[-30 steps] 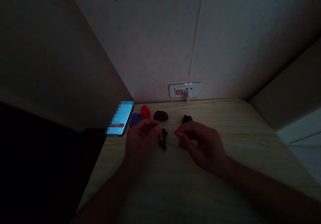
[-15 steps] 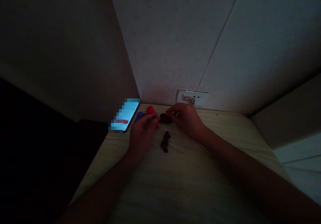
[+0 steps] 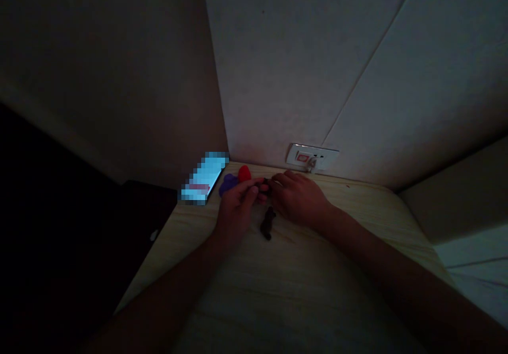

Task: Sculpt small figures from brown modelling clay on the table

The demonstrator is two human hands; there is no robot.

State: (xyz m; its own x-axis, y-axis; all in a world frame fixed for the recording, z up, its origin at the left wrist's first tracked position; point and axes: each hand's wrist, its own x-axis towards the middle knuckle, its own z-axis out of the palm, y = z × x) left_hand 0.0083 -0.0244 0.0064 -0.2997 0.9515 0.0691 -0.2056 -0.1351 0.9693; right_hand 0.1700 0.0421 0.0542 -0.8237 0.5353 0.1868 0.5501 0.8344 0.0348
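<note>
Two bare hands are brought together over the table (image 3: 222, 296), near the wall, and a small dark lump (image 3: 266, 183) is seen between their fingertips. By the left hand (image 3: 236, 203) the thumb is kept close to the fingers, so the opening is narrow; by the right hand (image 3: 298, 198) the fingers are curled downward at the other side of the lump. Because the light is weak, it cannot be told whether the lump is really gripped by either hand.

One dark brown figure (image 3: 268, 224), long and knobbly, is laid on the table just in front of the hands, and it is touched by neither. It seems to be shaped already from several parts, while the lump is apart from it and looks to be in working. How much shaping is left cannot be judged.

Beyond the left hand, a red lump (image 3: 244, 173) and a purple lump (image 3: 227, 183) are placed side by side; the purple one is partly covered by the hand. A lit phone (image 3: 204, 178) is lying at the left edge. Behind the right hand, a wall socket (image 3: 325, 158) with a plug is mounted. By the hands themselves the view of the lump is mostly blocked.
</note>
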